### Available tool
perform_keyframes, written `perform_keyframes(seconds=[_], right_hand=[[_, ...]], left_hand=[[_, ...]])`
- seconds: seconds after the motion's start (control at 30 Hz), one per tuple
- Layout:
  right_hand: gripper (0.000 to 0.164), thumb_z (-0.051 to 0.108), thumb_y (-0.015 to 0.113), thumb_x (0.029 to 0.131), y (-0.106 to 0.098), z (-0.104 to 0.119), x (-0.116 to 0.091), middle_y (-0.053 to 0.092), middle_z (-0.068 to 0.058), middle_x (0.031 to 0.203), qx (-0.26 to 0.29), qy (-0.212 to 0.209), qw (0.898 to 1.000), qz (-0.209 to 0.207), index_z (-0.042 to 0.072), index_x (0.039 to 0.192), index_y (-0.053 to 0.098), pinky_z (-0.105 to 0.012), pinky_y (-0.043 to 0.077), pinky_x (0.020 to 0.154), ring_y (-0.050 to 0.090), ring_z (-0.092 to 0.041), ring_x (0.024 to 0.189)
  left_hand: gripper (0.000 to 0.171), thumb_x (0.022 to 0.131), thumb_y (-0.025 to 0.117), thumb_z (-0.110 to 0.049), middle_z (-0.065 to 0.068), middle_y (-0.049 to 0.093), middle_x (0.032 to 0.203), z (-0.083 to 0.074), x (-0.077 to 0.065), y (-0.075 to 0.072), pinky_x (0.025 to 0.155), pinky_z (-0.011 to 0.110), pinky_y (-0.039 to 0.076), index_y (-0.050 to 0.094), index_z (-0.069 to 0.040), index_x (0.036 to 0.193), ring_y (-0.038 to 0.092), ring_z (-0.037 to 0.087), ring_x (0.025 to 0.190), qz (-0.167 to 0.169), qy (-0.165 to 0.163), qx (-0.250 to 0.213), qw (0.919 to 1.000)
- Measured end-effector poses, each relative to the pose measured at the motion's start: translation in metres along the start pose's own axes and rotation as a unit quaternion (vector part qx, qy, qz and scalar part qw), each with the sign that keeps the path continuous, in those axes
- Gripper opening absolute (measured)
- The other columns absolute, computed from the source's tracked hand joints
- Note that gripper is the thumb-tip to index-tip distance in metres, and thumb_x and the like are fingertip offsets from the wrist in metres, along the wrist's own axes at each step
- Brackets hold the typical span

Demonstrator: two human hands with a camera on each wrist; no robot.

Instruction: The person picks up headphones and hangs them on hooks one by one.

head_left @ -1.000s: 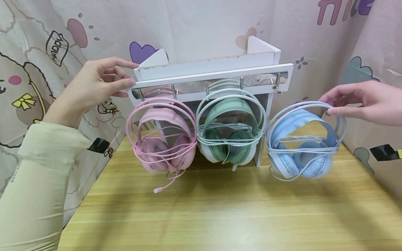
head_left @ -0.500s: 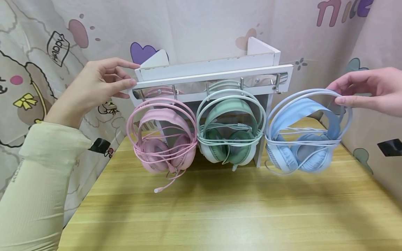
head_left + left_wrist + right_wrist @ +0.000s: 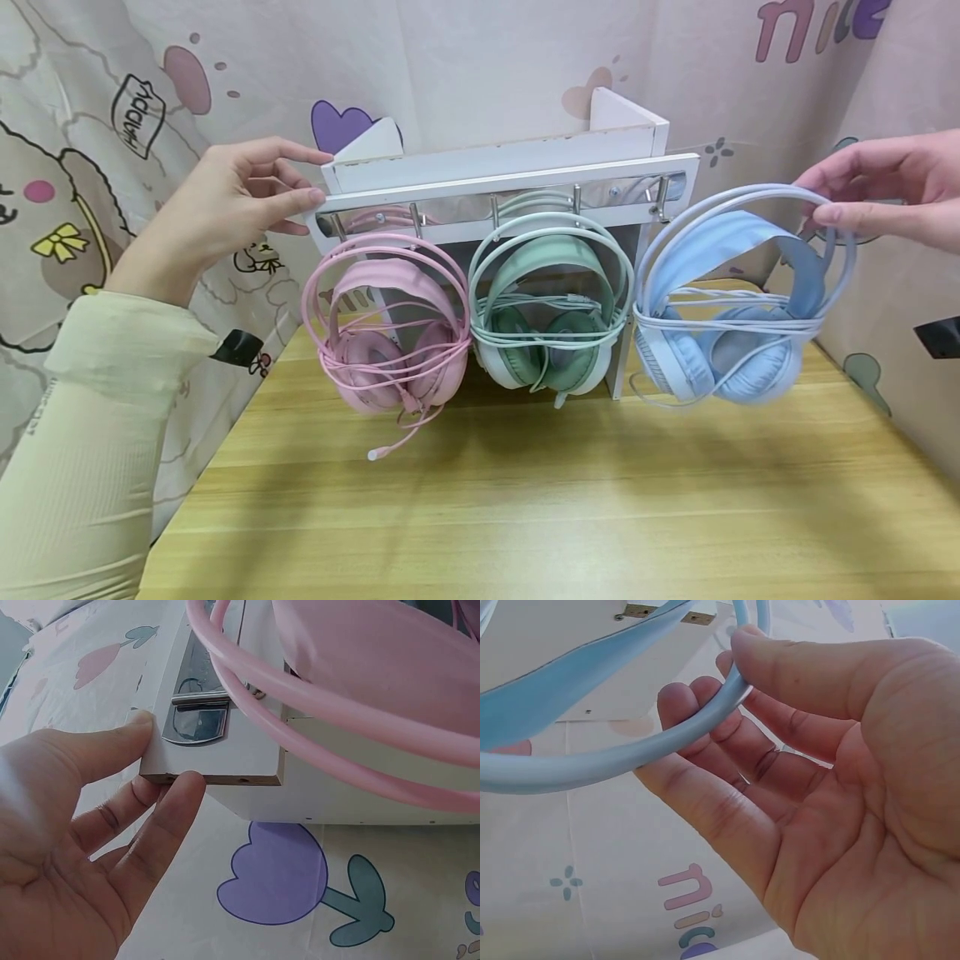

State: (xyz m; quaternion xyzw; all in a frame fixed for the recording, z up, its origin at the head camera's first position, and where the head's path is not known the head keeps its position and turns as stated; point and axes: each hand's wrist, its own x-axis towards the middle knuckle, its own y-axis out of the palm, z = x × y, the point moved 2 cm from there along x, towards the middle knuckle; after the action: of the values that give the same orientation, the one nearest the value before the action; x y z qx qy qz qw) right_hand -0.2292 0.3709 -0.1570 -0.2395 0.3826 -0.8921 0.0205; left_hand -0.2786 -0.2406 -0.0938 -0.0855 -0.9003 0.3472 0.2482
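My right hand (image 3: pixel 892 187) holds a light blue headset (image 3: pixel 697 250) by its thin outer headband, thumb in front and fingers behind. The headset hangs in the air, its cable wound across the earcups, with its left side close to the right end of a white hook rack (image 3: pixel 510 178). My left hand (image 3: pixel 217 204) pinches the left end of the rack between thumb and fingers; the left wrist view shows the fingertips on the board's end. A pink headset (image 3: pixel 386 279) and a green headset (image 3: pixel 551 258) hang from the rack's metal hooks. Its rightmost hook (image 3: pixel 663 198) carries nothing.
The rack is the front board of a white shelf unit (image 3: pixel 495 154) on a wooden table (image 3: pixel 525 517). A printed curtain (image 3: pixel 487 58) surrounds the table at the back and both sides. The pink headset's microphone (image 3: pixel 378 454) sticks out toward the front.
My right hand has risen and shifted slightly right, lifting the blue headset beside the rack's right end. My left hand stays on the rack, and the pink and green headsets have not moved.
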Motion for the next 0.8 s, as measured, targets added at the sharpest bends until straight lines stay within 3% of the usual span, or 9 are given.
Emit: perform_keyframes(seconds=[0.37, 0.8], right_hand=[[0.034, -0.004, 0.065, 0.094, -0.006, 0.004, 0.011, 0.072, 0.014, 0.087, -0.002, 0.015, 1.000, -0.001, 0.022, 0.116, 0.062, -0.003, 0.055, 0.060, 0.068, 0.004, 0.076], [0.030, -0.002, 0.068, 0.093, 0.000, -0.004, 0.014, 0.072, 0.011, 0.086, 0.009, 0.022, 1.000, 0.001, 0.017, 0.115, 0.064, -0.006, 0.057, 0.060, 0.070, 0.003, 0.076]], left_hand=[[0.044, 0.093, 0.072, -0.015, 0.003, 0.067, 0.093, 0.000, -0.001, 0.000, 0.068, 0.024, 0.065, 0.062, -0.019, 0.136, 0.071, 0.008, 0.076, 0.001, 0.000, -0.001, 1.0000], [0.044, 0.093, 0.072, -0.014, 0.003, 0.067, 0.093, 0.000, 0.000, 0.001, 0.068, 0.023, 0.065, 0.062, -0.020, 0.136, 0.071, 0.008, 0.077, -0.003, -0.001, 0.000, 1.0000]])
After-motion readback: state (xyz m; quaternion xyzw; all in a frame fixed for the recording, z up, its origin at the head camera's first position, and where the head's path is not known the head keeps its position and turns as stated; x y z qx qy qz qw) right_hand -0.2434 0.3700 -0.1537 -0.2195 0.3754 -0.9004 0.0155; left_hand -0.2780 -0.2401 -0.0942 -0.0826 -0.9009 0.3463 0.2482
